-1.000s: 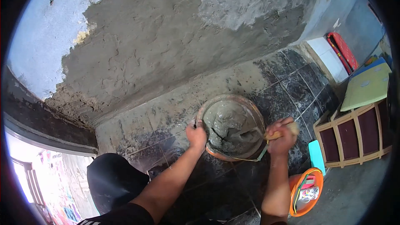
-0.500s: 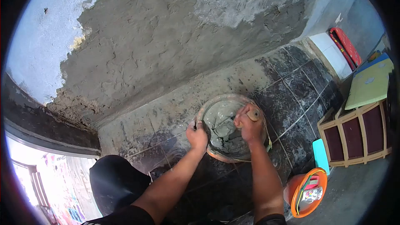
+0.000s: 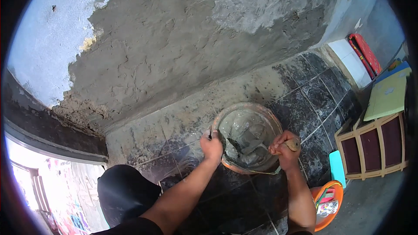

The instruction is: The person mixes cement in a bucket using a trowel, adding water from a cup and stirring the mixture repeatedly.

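Observation:
A round orange-brown basin (image 3: 237,168) smeared with grey mortar (image 3: 244,126) sits on the tiled floor before me. My left hand (image 3: 212,148) is closed on its left rim, thumb and fingertips at the edge. In my right hand (image 3: 285,151), at the basin's right side, is a trowel (image 3: 294,144). The butt of its wooden handle shows beyond my fist. The blade reaches left into the mortar and is partly coated, so its full outline is hidden.
Ahead rises a wall with rough grey plaster (image 3: 152,48). Dark floor tiles (image 3: 320,98) are splashed with cement. To the right stand an orange bucket (image 3: 321,224) with items inside and a brown-panelled wooden piece (image 3: 370,143). A doorway opens at lower left.
My right hand has moved right and down with the trowel, from over the mortar to the basin's right edge. My left hand keeps its hold on the rim. The view has shifted slightly.

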The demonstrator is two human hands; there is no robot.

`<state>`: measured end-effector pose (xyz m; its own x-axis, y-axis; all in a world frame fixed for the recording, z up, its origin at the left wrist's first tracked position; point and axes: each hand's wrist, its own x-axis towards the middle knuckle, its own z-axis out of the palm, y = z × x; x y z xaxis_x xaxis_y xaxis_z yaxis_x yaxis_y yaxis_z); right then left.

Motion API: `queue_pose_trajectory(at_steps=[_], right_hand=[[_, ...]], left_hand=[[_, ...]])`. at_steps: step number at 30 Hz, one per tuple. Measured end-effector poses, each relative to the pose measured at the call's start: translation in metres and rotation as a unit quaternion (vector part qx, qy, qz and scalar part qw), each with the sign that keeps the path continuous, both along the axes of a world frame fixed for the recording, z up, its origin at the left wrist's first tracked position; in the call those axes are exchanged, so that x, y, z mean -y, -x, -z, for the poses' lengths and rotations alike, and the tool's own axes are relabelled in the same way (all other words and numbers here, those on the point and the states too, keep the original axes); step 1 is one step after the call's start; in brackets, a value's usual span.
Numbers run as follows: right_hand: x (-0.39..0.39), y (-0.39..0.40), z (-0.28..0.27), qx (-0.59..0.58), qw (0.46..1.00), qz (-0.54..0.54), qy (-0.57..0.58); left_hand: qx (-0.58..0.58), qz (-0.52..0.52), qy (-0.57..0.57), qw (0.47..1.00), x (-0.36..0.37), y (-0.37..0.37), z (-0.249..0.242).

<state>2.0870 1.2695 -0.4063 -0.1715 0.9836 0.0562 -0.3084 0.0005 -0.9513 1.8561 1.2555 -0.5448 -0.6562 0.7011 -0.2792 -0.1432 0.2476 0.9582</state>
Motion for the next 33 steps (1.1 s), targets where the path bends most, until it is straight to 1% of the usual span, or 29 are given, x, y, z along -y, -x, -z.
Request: queue_pose_trajectory(at_steps=[2, 5, 6, 7, 8, 9, 10, 11, 12, 13, 14, 15, 16, 17, 18, 19, 20, 22, 24, 25, 27, 28, 29, 30, 31, 32, 33], right_hand=[[0.001, -0.003, -0.002, 0.034, 0.999, -0.009, -0.005], [0.003, 0.007, 0.011, 0.066, 0.998, -0.003, 0.013], [0.001, 0.007, 0.019, 0.067, 0.998, 0.006, 0.012], [0.0, 0.005, 0.027, 0.043, 0.999, 0.002, 0.02], [0.002, 0.001, 0.03, 0.021, 0.999, 0.0, 0.029], [0.005, -0.006, 0.027, 0.025, 0.999, 0.014, 0.029], [0.008, -0.014, 0.023, 0.081, 0.996, -0.018, 0.022], [0.012, -0.025, 0.016, 0.14, 0.989, -0.049, 0.019], [0.021, -0.035, 0.006, 0.153, 0.988, -0.026, 0.025], [0.036, -0.042, -0.008, 0.128, 0.989, -0.014, 0.071], [0.049, -0.058, -0.02, 0.103, 0.988, 0.004, 0.118], [0.057, -0.087, -0.019, 0.185, 0.98, -0.013, 0.07], [0.069, -0.112, -0.024, 0.175, 0.981, 0.039, 0.072], [0.083, -0.14, -0.028, 0.215, 0.966, 0.114, 0.087], [0.101, -0.17, -0.033, 0.251, 0.945, 0.184, 0.1], [0.122, -0.201, -0.037, 0.314, 0.907, 0.261, 0.1], [0.145, -0.234, -0.04, 0.372, 0.861, 0.331, 0.1], [0.196, -0.304, -0.029, 0.449, 0.773, 0.423, 0.147], [0.244, -0.359, -0.006, 0.554, 0.657, 0.455, 0.235], [0.264, -0.372, 0.01, 0.551, 0.654, 0.461, 0.237], [0.289, -0.39, 0.041, 0.583, 0.585, 0.499, 0.261], [0.295, -0.393, 0.056, 0.581, 0.586, 0.501, 0.261], [0.296, -0.394, 0.068, 0.52, 0.64, 0.499, 0.266], [0.296, -0.396, 0.077, 0.456, 0.69, 0.493, 0.269], [0.291, -0.395, 0.084, 0.423, 0.715, 0.47, 0.297], [0.289, -0.397, 0.089, 0.424, 0.717, 0.469, 0.295], [0.29, -0.397, 0.097, 0.484, 0.676, 0.457, 0.316]], left_hand=[[0.015, 0.003, 0.003, 1.0, 0.002, -0.001, 0.005], [-0.01, 0.005, -0.006, 1.0, 0.001, 0.0, 0.008], [0.004, -0.004, -0.012, 1.0, 0.001, 0.0, 0.006], [0.019, -0.013, -0.017, 1.0, 0.002, -0.001, 0.002], [0.023, -0.001, -0.017, 1.0, 0.004, 0.0, -0.005], [0.057, 0.008, -0.004, 0.998, 0.006, 0.002, -0.012], [0.093, 0.02, 0.01, 0.995, 0.006, 0.002, -0.017], [0.036, -0.042, 0.033, 0.998, 0.004, -0.003, -0.017], [0.042, -0.042, 0.034, 0.998, 0.005, -0.002, -0.013], [0.112, -0.017, 0.019, 0.993, 0.004, 0.001, -0.012], [0.092, 0.002, 0.029, 0.995, 0.004, 0.005, 0.001], [0.101, 0.004, -0.011, 0.995, 0.005, 0.001, -0.013], [0.099, -0.018, 0.008, 0.995, 0.003, 0.001, -0.009], [0.115, 0.012, -0.028, 0.993, 0.003, 0.003, -0.008], [0.109, 0.013, -0.033, 0.993, 0.002, 0.004, -0.008], [0.098, 0.021, -0.083, 0.991, -0.001, 0.002, -0.005], [0.062, 0.021, -0.09, 0.994, 0.0, 0.001, -0.005], [0.123, 0.008, -0.132, 0.983, -0.002, -0.002, -0.006], [0.098, 0.015, -0.12, 0.988, -0.006, 0.009, 0.016], [0.066, 0.018, -0.08, 0.994, 0.001, -0.005, -0.02], [0.085, 0.032, -0.086, 0.992, 0.0, -0.004, -0.017], [0.103, 0.039, -0.089, 0.99, 0.001, 0.0, -0.014], [0.073, 0.051, -0.076, 0.993, 0.0, 0.005, -0.01], [0.072, 0.049, -0.078, 0.993, 0.0, 0.006, -0.007], [0.07, 0.047, -0.076, 0.994, 0.001, 0.004, -0.012], [0.068, 0.046, -0.073, 0.994, 0.002, 0.002, -0.017], [0.068, 0.045, -0.075, 0.994, 0.003, -0.001, -0.023]])
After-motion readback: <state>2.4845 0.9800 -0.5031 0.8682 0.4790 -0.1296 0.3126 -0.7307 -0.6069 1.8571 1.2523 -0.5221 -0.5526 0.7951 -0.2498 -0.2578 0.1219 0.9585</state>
